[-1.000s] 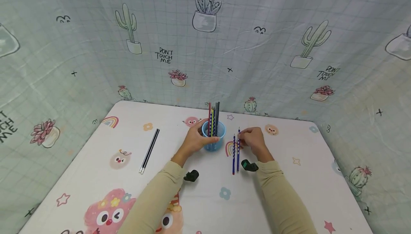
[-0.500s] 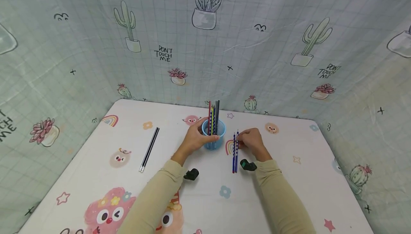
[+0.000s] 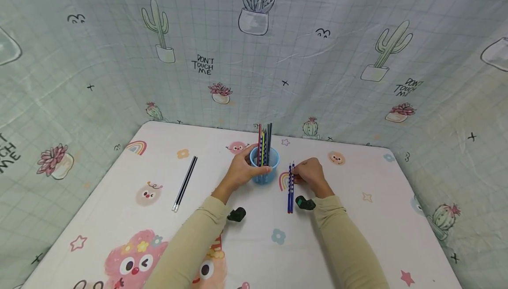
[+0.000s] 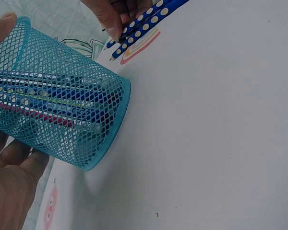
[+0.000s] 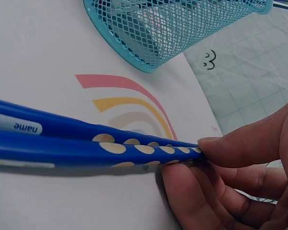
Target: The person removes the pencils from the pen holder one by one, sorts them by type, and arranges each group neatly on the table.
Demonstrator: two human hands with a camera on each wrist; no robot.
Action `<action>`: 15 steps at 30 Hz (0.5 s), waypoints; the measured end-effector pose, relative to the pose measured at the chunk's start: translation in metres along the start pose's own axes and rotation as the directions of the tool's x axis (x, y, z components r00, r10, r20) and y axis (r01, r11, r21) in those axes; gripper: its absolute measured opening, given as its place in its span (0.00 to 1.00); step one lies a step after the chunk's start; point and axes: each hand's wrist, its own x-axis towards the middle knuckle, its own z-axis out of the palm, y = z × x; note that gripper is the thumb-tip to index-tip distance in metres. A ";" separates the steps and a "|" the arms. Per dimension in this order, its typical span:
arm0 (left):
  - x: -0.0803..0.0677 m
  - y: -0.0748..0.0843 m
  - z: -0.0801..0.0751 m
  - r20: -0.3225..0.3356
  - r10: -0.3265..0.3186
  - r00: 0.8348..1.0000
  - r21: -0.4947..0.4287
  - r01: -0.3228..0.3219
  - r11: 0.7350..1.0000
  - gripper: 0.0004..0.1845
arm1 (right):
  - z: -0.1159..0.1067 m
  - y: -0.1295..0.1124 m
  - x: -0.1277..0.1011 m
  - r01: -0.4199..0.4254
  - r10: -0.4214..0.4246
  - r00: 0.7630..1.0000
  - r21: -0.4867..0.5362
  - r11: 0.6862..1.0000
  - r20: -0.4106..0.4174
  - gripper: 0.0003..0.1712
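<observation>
From the head view, the left hand [image 3: 240, 172] is wrapped around the blue mesh cup [image 3: 264, 171], which stands upright with a bunch of pencils in it, while the right hand [image 3: 312, 175] pinches two blue dotted pencils [image 3: 291, 187] lying side by side on the table [image 3: 357, 231], just off the cup's right side; two black pencils [image 3: 184, 184] sit well off to the left. The backdrop cloth says "DON'T TOUCH ME" [image 3: 203, 65] in a few spots. In the left wrist view, fingers curl round the cup [image 4: 57, 112], and the other hand's fingertips [image 4: 110, 19] clamp the dotted pair [image 4: 144, 24] near their tips. In the right wrist view, thumb and fingers [image 5: 240, 153] squeeze both pencils [image 5: 86, 143] together; one has a white label reading "name" [image 5: 28, 127]. I'd guess the trick here is keeping the pair aligned and gripped as one, and holding the cup steady so it doesn't tip.
</observation>
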 end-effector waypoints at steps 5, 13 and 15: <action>0.001 0.000 0.000 0.001 0.005 1.000 -0.018 -0.005 1.000 0.46 | 0.001 0.001 0.000 0.013 -0.013 1.000 0.023 1.000 -0.009 0.12; -0.001 0.003 0.000 0.005 0.003 1.000 -0.037 -0.003 0.999 0.46 | 0.003 0.003 -0.001 0.013 -0.011 0.999 0.071 0.997 -0.031 0.12; -0.001 0.004 0.000 0.003 -0.008 1.000 -0.028 0.008 1.000 0.46 | 0.003 0.004 -0.001 0.009 -0.005 0.999 0.084 0.996 -0.037 0.13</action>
